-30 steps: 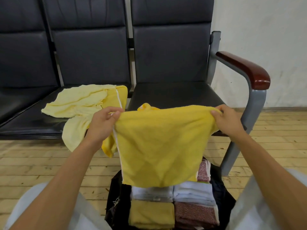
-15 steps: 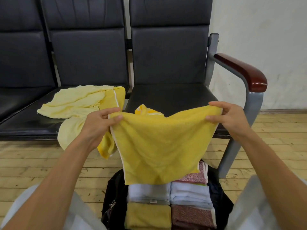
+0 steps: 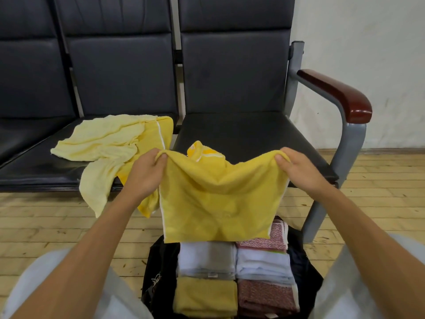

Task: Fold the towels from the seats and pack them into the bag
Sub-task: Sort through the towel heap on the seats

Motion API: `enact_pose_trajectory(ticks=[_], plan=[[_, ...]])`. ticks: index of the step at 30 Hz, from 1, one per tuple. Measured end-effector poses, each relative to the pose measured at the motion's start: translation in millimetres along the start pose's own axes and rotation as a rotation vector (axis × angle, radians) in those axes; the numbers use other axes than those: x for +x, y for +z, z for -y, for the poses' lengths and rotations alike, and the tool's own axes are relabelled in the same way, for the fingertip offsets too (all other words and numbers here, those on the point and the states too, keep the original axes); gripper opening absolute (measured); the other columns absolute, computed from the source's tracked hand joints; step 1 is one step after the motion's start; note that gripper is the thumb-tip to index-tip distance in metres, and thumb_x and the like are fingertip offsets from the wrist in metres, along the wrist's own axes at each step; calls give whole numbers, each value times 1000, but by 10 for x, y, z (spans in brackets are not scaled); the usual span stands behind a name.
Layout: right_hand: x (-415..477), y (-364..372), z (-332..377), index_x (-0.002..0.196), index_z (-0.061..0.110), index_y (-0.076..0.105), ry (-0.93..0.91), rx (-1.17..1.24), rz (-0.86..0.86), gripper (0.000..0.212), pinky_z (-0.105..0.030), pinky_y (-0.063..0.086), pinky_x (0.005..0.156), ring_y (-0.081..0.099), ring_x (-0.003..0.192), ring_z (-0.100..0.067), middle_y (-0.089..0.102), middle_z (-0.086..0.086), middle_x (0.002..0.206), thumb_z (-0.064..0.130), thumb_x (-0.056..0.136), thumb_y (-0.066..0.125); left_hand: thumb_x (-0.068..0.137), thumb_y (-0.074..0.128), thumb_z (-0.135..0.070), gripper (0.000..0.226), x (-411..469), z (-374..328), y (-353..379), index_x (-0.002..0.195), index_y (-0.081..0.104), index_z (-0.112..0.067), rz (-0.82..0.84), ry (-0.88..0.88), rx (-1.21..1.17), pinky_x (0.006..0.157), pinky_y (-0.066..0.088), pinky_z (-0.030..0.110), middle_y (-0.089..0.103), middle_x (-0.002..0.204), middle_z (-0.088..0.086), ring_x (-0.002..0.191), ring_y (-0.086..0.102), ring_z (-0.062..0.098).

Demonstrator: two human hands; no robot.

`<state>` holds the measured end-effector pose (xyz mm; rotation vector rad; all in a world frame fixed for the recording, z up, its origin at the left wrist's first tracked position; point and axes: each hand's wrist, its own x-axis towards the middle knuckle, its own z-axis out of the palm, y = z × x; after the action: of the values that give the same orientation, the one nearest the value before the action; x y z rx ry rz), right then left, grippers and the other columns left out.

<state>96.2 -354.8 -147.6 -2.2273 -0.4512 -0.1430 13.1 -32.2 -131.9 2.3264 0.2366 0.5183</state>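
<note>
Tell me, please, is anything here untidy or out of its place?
Yes. The pale yellow towel lies crumpled on the middle seat, with one end hanging over the seat's front edge. The folded towels in the bag are in neat stacks. Nothing looks spilled or damaged.

Soft, even indoor light, faint shadows, no glare; wide-angle bending at the edges, slight overall softness.

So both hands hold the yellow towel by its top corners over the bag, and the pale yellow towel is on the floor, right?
Not the floor: the head view shows the pale yellow towel lying on a seat, one end hanging off its front. Left hand and right hand do hold the yellow towel over the bag.
</note>
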Motion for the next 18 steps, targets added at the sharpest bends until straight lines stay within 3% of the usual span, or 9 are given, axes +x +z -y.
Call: enact_pose_trajectory(ticks=[3,7,9,11,13,16,18], plan=[[-27,40,22,101,1,61,89,232,215,30,-36,48,86,60,93,-23,63,-10,98,26,103,44,104,36,-31,30,-27,-38,-1,84,54,-16,10,-79,-178,76,50,45,56,82,4,84,57,28],[-50,-13,93,115,7,66,217,565,341,30,-31,57,86,68,104,-23,71,-10,113,25,97,49,104,39,-30,27,-95,-229,-34,89,59,-20,64,-275,-627,64,48,27,59,78,-1,77,59,16],[-45,-91,112,115,10,67,243,679,323,35,-36,56,88,69,104,-24,71,-10,113,29,90,54,102,44,-32,23,-121,-298,-86,91,61,-21,122,-344,-783,65,50,28,62,83,0,79,62,15],[-37,-155,117,113,14,68,254,710,244,30,-39,55,87,69,102,-25,72,-9,110,30,92,54,100,48,-35,19,-111,-303,-133,94,62,-23,126,-358,-828,74,51,33,63,94,1,87,61,18],[-15,-187,118,107,17,67,257,689,57,20,-35,54,80,68,96,-21,72,-5,103,25,99,50,98,52,-38,21,-71,-240,-138,87,61,-22,5,-297,-716,74,49,34,63,93,1,85,60,17],[32,-220,90,103,16,62,178,436,-303,17,-29,45,75,57,86,-11,61,4,92,22,104,45,96,57,-34,42,-5,-67,-121,61,41,-16,-224,-85,-403,60,33,33,42,62,1,60,40,14],[41,-218,73,105,10,60,89,238,-414,19,-21,40,71,51,82,-9,57,3,89,19,104,43,95,59,-30,47,29,22,-97,58,33,-17,-285,1,-286,58,25,34,30,57,-1,56,29,14]])
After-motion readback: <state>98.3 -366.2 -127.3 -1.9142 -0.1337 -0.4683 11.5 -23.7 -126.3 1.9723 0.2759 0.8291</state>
